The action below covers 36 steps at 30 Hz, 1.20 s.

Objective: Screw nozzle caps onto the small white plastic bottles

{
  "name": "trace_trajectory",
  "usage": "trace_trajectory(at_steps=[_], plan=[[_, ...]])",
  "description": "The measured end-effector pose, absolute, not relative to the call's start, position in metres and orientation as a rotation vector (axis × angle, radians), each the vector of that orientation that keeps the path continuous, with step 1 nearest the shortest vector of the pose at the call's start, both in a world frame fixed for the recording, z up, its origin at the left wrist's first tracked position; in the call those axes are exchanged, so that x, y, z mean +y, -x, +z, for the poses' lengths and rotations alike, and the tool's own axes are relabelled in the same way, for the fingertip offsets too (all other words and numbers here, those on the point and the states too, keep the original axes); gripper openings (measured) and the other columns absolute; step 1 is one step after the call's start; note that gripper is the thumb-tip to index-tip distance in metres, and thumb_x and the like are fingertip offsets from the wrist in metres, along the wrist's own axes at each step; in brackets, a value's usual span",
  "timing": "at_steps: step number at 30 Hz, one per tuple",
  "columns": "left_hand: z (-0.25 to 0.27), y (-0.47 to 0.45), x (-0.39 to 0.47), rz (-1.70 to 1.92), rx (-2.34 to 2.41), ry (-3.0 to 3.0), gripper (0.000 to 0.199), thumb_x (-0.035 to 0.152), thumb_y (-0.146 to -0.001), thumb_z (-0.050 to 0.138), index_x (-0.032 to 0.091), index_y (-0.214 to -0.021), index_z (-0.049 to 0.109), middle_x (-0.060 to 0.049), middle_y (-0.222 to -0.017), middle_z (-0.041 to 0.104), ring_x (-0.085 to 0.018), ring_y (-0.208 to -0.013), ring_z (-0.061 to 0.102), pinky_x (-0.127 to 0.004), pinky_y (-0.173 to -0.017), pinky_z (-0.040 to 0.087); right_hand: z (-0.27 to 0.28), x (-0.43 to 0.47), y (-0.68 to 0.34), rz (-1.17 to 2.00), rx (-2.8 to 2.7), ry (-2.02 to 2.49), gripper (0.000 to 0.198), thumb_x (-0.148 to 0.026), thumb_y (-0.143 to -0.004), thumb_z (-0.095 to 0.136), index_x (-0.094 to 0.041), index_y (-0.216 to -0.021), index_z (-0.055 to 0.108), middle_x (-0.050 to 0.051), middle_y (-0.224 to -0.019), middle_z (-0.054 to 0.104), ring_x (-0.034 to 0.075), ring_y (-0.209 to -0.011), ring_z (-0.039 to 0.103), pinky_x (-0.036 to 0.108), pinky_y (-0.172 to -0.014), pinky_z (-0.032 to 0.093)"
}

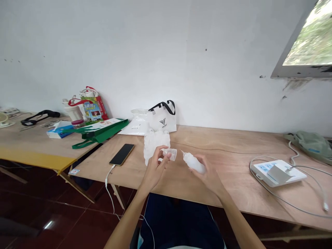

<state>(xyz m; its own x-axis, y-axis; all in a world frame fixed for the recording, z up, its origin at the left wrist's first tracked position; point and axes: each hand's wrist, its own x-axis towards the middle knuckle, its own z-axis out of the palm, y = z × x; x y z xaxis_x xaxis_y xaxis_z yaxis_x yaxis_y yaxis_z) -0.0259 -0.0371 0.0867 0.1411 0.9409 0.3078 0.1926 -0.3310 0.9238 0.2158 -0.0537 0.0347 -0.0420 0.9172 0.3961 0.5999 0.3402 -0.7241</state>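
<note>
Between the thumb and fingers of my left hand (pixel 156 166) is a small clear plastic cup (pixel 171 154), tipped on its side with its wide end to the right. My right hand (pixel 207 173) is wrapped round a white squeeze bottle (pixel 193 162). The bottle leans to the left, and its thin pointed nozzle faces the cup across a small gap. Behind my left hand lies a crumpled translucent white plastic bag (pixel 153 141), partly hidden by the fingers. Whether the cup holds anything, I cannot tell.
A black phone (pixel 121 154) on a white cable lies to the left. White bags (pixel 166 119) stand against the wall. A green bag (pixel 103 133) and a tissue box (pixel 60 130) are further left. On the right sit a white power strip (pixel 280 173) with cables and a grey-green cloth item (pixel 312 145).
</note>
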Motion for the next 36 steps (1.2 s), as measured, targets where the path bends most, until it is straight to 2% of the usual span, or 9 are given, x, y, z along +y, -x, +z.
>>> trace_trajectory(at_steps=[5, 9, 13, 16, 20, 24, 28, 32, 36], plan=[[0.085, 0.021, -0.041, 1.134, 1.003, -1.683, 0.037, 0.054, -0.095, 0.059, 0.024, -0.116, 0.060, 0.000, -0.083, 0.062, -0.015, -0.074, 0.061, -0.024, -0.063, 0.050, 0.047, -0.068, -0.224, 0.011, -1.960, 1.171, 0.035, -0.037, -0.095, 0.063, -0.031, -0.130, 0.062, 0.007, -0.111, 0.071, 0.026, -0.095, 0.071, 0.039, -0.077, 0.058], [0.082, 0.012, -0.045, 1.110, 0.847, -1.595, 0.038, 0.055, -0.093, 0.062, 0.022, -0.112, 0.058, 0.001, -0.082, 0.060, -0.012, -0.066, 0.057, -0.023, -0.058, 0.051, 0.047, -0.079, -0.219, -0.259, -2.025, 1.080, 0.036, -0.025, -0.097, 0.059, -0.035, -0.131, 0.066, 0.007, -0.103, 0.072, 0.023, -0.086, 0.069, 0.037, -0.075, 0.057], [0.080, 0.010, -0.046, 1.083, 0.827, -1.512, 0.041, 0.056, -0.088, 0.068, 0.021, -0.105, 0.055, 0.002, -0.080, 0.061, -0.010, -0.058, 0.056, -0.023, -0.054, 0.053, 0.048, -0.081, -0.215, -0.409, -1.989, 1.102, 0.038, -0.020, -0.098, 0.059, -0.039, -0.128, 0.069, 0.008, -0.103, 0.072, 0.024, -0.085, 0.068, 0.039, -0.077, 0.056], [0.080, 0.011, -0.047, 1.079, 0.817, -1.520, 0.042, 0.056, -0.087, 0.069, 0.021, -0.105, 0.056, 0.002, -0.079, 0.062, -0.011, -0.060, 0.058, -0.024, -0.054, 0.055, 0.050, -0.080, -0.216, -0.426, -1.990, 1.068, 0.039, -0.019, -0.097, 0.059, -0.040, -0.128, 0.069, 0.007, -0.100, 0.072, 0.023, -0.084, 0.067, 0.039, -0.075, 0.056], [0.080, 0.014, -0.046, 1.033, 0.807, -1.562, 0.040, 0.053, -0.088, 0.069, 0.020, -0.107, 0.059, 0.002, -0.078, 0.063, -0.010, -0.058, 0.059, -0.024, -0.054, 0.055, 0.052, -0.082, -0.215, -0.268, -2.008, 0.982, 0.040, -0.020, -0.096, 0.060, -0.036, -0.133, 0.064, 0.006, -0.096, 0.071, 0.021, -0.082, 0.068, 0.035, -0.069, 0.056], [0.081, 0.015, -0.047, 0.996, 0.822, -1.604, 0.036, 0.050, -0.091, 0.067, 0.020, -0.110, 0.059, 0.002, -0.077, 0.062, -0.011, -0.058, 0.059, -0.024, -0.056, 0.055, 0.056, -0.085, -0.212, -0.001, -1.996, 1.038, 0.033, -0.031, -0.096, 0.063, -0.031, -0.130, 0.062, 0.007, -0.100, 0.069, 0.022, -0.084, 0.069, 0.036, -0.071, 0.057], [0.085, 0.013, -0.053, 0.992, 0.820, -1.698, 0.034, 0.048, -0.092, 0.067, 0.022, -0.112, 0.059, 0.002, -0.085, 0.064, -0.010, -0.062, 0.060, -0.024, -0.062, 0.055, 0.063, -0.088, -0.215, 0.405, -1.907, 1.111, 0.039, -0.045, -0.088, 0.072, -0.029, -0.122, 0.063, 0.006, -0.103, 0.070, 0.024, -0.089, 0.069, 0.037, -0.075, 0.058], [0.087, 0.009, -0.057, 0.973, 0.832, -1.729, 0.033, 0.050, -0.092, 0.066, 0.023, -0.110, 0.058, 0.001, -0.087, 0.063, -0.011, -0.066, 0.060, -0.023, -0.061, 0.053, 0.074, -0.088, -0.220, 0.877, -1.781, 1.101, 0.039, -0.048, -0.082, 0.078, -0.029, -0.114, 0.064, 0.005, -0.111, 0.072, 0.025, -0.098, 0.069, 0.036, -0.079, 0.058], [0.086, 0.002, -0.063, 1.041, 0.856, -1.718, 0.035, 0.055, -0.094, 0.060, 0.022, -0.106, 0.058, -0.002, -0.094, 0.063, -0.015, -0.077, 0.061, -0.025, -0.065, 0.051, 0.078, -0.089, -0.214, 1.153, -1.676, 1.059, 0.054, -0.050, -0.083, 0.077, -0.032, -0.128, 0.053, 0.004, -0.111, 0.071, 0.024, -0.094, 0.068, 0.034, -0.072, 0.057]])
